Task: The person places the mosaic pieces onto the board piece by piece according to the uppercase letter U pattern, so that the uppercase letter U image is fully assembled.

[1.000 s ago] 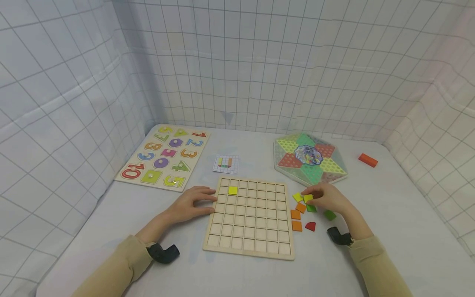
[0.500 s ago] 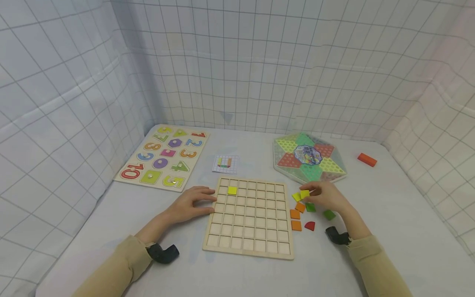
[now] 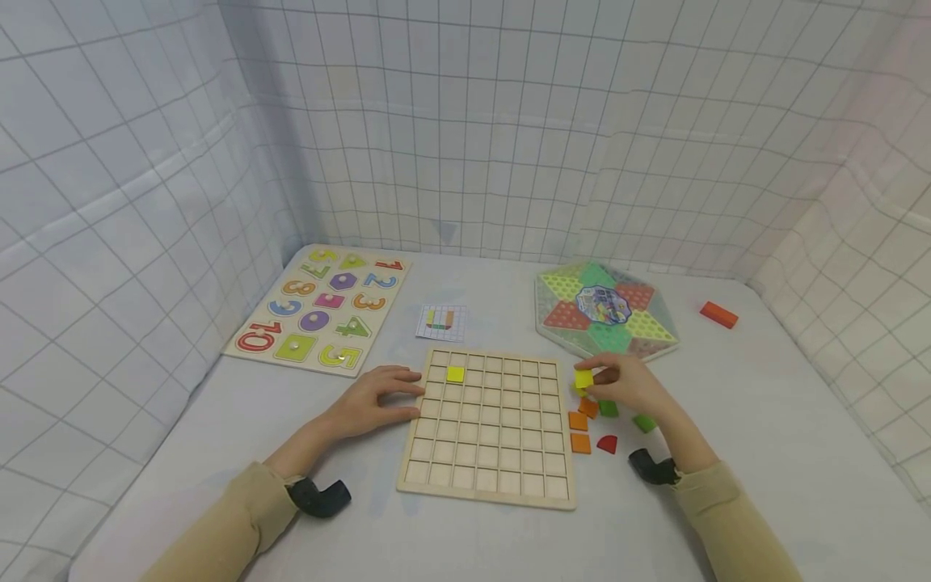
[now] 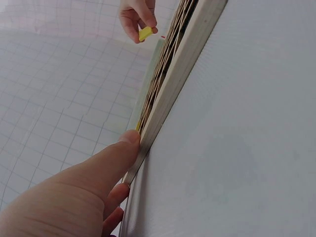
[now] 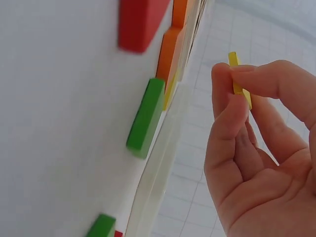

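While right hand pinches yellow tile just off the grid board, the open cells lie toward 9 o'clock; left hand, fingers flat, steadies its left edge.

The white counter carries a wooden grid board at its middle. Left of the board and further back lies a number puzzle, just behind it a small card, and behind its right corner a hexagonal game box. Beside the board's right edge lie orange tiles, green tiles and a red piece, with an orange block far off to the right.
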`<state>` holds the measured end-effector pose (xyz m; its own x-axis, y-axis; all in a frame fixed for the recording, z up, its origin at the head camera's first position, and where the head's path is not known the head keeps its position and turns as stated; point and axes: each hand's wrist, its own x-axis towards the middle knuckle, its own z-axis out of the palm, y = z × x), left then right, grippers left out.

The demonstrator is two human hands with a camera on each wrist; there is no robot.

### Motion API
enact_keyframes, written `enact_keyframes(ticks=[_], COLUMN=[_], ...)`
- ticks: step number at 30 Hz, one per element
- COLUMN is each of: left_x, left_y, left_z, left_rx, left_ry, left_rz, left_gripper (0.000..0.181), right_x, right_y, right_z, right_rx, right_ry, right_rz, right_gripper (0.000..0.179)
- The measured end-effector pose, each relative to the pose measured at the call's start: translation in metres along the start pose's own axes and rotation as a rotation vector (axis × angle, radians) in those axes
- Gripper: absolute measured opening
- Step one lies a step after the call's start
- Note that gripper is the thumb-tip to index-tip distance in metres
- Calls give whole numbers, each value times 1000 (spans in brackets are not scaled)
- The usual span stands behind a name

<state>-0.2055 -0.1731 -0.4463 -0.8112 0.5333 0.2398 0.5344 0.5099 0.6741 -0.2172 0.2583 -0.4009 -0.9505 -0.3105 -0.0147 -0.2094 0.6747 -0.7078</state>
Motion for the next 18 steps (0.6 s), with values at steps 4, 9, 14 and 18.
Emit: enact_keyframes(ticks=[4, 9, 14, 18], left_x=[0, 0, 0, 1], left_y=[0, 0, 1, 0], left_z=[0, 0, 0, 0], left_rx=[2, 9, 9, 16], left_ry=[1, 0, 0, 0], left_rz=[3, -2, -8, 0], left_gripper=[39, 39, 39, 39], right_x=[-1, 0, 1, 6], right_y=[-5, -13, -21, -29], right_z=[4, 11, 16, 24], right_rx=[51, 86, 93, 88], right_ry=[-6, -24, -35, -47], right_rz=[5, 23, -3, -52], right_gripper=[33, 36, 37, 39])
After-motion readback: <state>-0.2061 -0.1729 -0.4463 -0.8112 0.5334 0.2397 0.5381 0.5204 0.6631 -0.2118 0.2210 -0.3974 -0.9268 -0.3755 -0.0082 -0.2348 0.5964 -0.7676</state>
